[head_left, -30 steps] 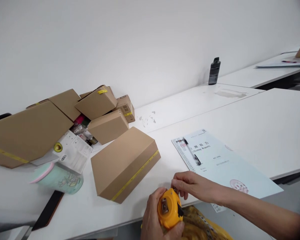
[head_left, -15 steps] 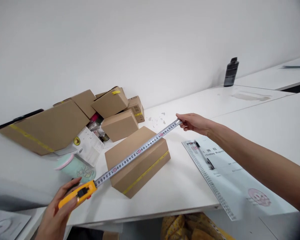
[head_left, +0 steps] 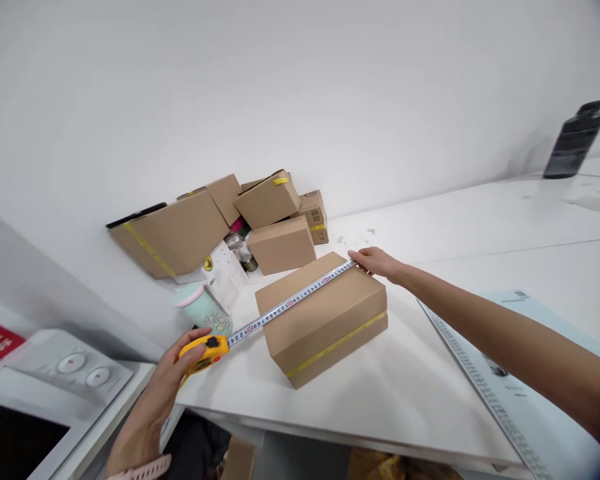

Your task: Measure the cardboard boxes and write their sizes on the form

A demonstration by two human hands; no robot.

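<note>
My left hand [head_left: 173,370] is wrapped round the yellow case of a tape measure [head_left: 207,352], left of a closed cardboard box [head_left: 325,323]. The silver blade stretches from the case across the top of the box to its far right side. There my right hand [head_left: 375,261] pinches the end of the blade between thumb and fingers, close over the box top; whether it touches the cardboard I cannot tell. A strip of yellow tape runs along the front face of the box.
Several cardboard boxes [head_left: 283,247] are piled by the wall, with a mint cup [head_left: 205,310] before them. A spiral-bound pale blue booklet [head_left: 540,373] lies at right, a dark bottle [head_left: 575,141] behind. A white appliance with knobs [head_left: 73,373] stands left.
The view has swung left. My hands have brought the tape blade lower onto the box top, and less blade is out between them. The right hand is now over the box's far edge.
</note>
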